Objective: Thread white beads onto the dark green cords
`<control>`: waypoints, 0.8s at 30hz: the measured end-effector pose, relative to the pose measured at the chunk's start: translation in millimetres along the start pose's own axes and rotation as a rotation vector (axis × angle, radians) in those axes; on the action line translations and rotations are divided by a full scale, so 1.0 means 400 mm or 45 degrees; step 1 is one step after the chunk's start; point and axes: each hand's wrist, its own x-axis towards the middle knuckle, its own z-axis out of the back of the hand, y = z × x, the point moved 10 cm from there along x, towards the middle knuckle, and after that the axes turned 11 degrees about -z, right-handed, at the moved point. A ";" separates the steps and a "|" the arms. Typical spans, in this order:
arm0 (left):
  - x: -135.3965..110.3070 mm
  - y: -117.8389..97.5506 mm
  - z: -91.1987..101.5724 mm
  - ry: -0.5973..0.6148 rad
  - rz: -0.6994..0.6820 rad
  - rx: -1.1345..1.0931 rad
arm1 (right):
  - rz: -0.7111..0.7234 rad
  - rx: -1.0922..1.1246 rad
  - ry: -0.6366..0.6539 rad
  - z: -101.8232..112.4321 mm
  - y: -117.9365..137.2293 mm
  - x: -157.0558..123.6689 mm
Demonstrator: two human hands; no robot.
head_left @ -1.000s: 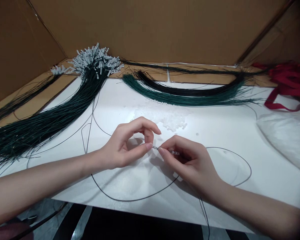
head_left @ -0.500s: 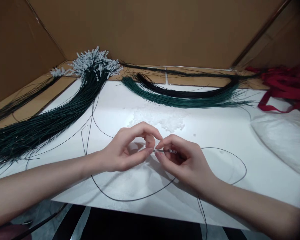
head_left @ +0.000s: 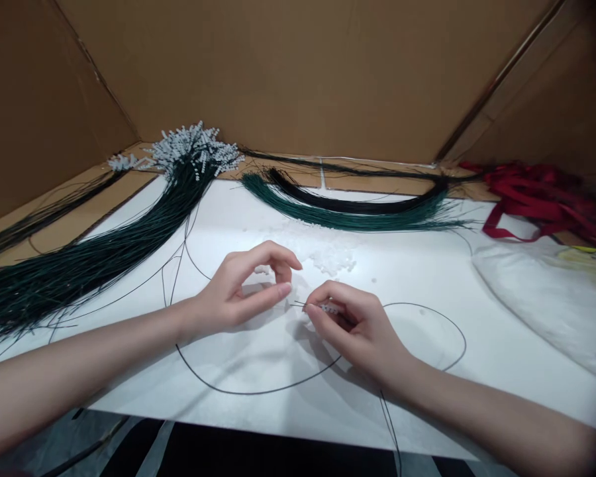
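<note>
My right hand [head_left: 350,318] pinches a thin dark wire [head_left: 298,303] between thumb and forefinger, and the wire's tip sticks out to the left. A short row of white beads [head_left: 329,309] shows on the wire inside the curled fingers. Just to the left, my left hand [head_left: 258,285] is apart from that tip. Its forefinger arches away from the thumb, and I see nothing held there. Behind both hands lies a loose scatter of white beads [head_left: 330,258] on the white board [head_left: 258,364]. Long wire loops [head_left: 258,393] curve over the board around my hands.
A thick bundle of green wires [head_left: 129,242] with white beaded ends [head_left: 193,149] lies at the left. Bare green wires [head_left: 328,222] and black wires [head_left: 347,201] lie at the back. Red ribbon [head_left: 536,199] and a clear plastic bag [head_left: 536,291] are at the right. Cardboard walls [head_left: 288,79] enclose the back.
My left hand has drawn away from the wire tip, widening the gap between my hands. More beads show in my right hand. The whole view has shifted a little.
</note>
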 end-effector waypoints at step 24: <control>0.016 0.038 0.010 0.189 -0.058 0.584 | -0.093 0.075 0.005 0.003 -0.021 0.005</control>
